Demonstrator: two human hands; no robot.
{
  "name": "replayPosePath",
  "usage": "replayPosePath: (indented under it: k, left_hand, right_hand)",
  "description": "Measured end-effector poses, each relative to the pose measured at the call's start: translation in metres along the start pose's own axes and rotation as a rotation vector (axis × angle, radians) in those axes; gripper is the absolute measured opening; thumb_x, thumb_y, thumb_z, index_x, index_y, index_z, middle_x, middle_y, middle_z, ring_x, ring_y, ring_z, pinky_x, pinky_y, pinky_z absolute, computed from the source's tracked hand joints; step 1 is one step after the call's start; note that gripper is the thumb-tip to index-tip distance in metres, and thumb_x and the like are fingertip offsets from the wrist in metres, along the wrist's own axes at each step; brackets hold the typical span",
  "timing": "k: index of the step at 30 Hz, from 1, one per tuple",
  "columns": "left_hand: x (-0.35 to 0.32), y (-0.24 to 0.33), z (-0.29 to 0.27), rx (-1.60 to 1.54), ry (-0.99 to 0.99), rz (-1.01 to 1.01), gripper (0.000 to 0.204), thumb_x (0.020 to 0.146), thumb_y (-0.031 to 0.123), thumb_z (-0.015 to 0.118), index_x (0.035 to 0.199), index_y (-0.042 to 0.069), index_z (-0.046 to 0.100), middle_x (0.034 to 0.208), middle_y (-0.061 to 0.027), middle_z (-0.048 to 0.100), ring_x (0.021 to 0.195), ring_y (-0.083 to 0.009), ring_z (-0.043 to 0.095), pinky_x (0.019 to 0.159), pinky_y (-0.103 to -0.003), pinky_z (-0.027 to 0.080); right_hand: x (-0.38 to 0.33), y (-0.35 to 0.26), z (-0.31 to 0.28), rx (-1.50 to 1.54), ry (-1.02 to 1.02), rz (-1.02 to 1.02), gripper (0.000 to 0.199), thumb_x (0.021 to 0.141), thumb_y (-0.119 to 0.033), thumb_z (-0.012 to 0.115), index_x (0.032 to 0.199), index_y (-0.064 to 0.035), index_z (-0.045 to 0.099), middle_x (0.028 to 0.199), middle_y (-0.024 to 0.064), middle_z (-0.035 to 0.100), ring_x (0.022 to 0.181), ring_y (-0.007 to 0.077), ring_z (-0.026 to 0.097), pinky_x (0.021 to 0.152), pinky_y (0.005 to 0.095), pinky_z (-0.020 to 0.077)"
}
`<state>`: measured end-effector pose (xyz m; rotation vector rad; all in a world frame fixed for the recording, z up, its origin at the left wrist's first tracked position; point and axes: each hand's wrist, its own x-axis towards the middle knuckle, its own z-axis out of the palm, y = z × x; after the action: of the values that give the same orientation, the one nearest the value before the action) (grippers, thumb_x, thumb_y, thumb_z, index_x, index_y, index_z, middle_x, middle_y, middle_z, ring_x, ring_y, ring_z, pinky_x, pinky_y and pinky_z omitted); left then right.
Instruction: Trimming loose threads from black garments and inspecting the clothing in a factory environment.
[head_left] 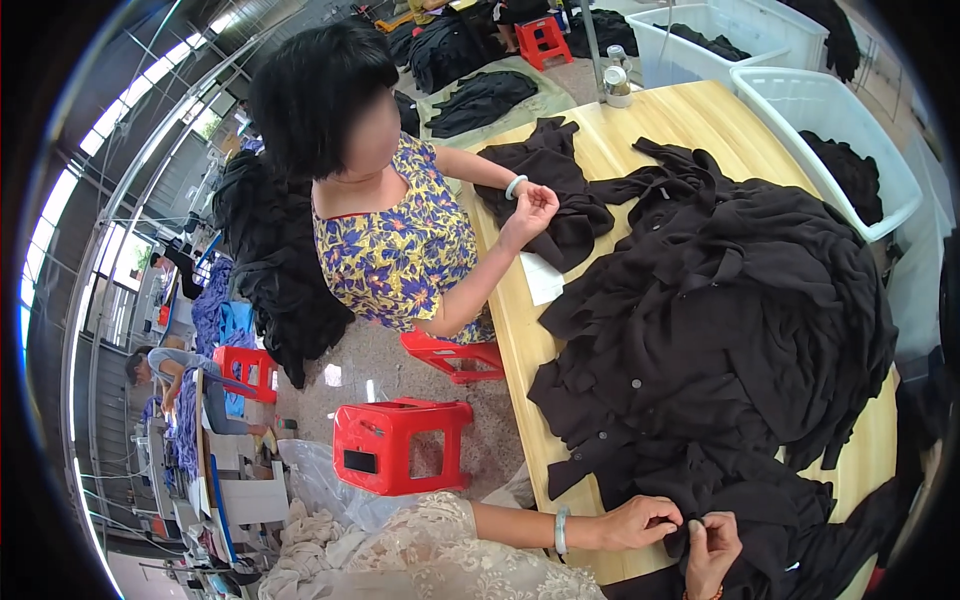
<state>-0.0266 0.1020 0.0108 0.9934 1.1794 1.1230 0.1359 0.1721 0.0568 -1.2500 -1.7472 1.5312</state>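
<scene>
At the bottom of the frame, the left hand (pixel 640 522) and right hand (pixel 712 548) pinch the black garment (pixel 700 330), seemingly soft, limp cloth best gripped at its edge.

Daylight pours through a long run of windows (pixel 75 190) along the left wall of a workshop under a metal-framed roof. A pale wooden table (pixel 520 340) stretches across the speckled concrete floor (pixel 350 365), flanked by red plastic stools (pixel 400 445), one more (pixel 543 40) standing at the far end. White plastic bins (pixel 800 100) line the table's far right edge. A row of workstations (pixel 190 470) runs beneath the windows, with dark cloth heaped nearby.
</scene>
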Motion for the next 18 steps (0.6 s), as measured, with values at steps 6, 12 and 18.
replayPosePath:
  k: [6, 12, 18]
  left_hand:
    - [-0.005, 0.003, 0.005, 0.071, -0.013, -0.049, 0.015, 0.083, 0.007, 0.061, 0.093, -0.003, 0.058, 0.078, -0.0056, 0.053, 0.059, -0.01, 0.045, 0.054, -0.027, 0.038]
    - [-0.009, 0.004, 0.011, -0.058, 0.015, -0.015, 0.015, 0.083, 0.009, 0.06, 0.091, -0.003, 0.056, 0.075, -0.0039, 0.051, 0.06, -0.008, 0.042, 0.055, -0.026, 0.037]
    - [-0.009, 0.005, 0.013, -0.065, 0.045, 0.0, 0.014, 0.087, 0.01, 0.057, 0.091, -0.003, 0.055, 0.07, -0.0016, 0.05, 0.062, -0.0062, 0.041, 0.055, -0.025, 0.036]
  right_hand:
    - [-0.007, -0.022, 0.002, -0.125, 0.004, -0.114, 0.006, 0.085, 0.001, 0.063, 0.085, 0.0018, 0.057, 0.084, 0.0057, 0.056, 0.078, 0.0163, 0.053, 0.073, 0.0276, 0.0457]
    - [-0.008, -0.025, 0.003, -0.271, 0.018, -0.228, 0.006, 0.084, 0.0, 0.063, 0.085, 0.0019, 0.057, 0.082, 0.0078, 0.056, 0.076, 0.0184, 0.053, 0.071, 0.0294, 0.0458]
    - [-0.015, -0.01, -0.002, -0.118, -0.038, -0.123, 0.006, 0.089, -0.004, 0.059, 0.09, 0.0021, 0.058, 0.086, 0.006, 0.058, 0.075, 0.0152, 0.051, 0.069, 0.0277, 0.0453]
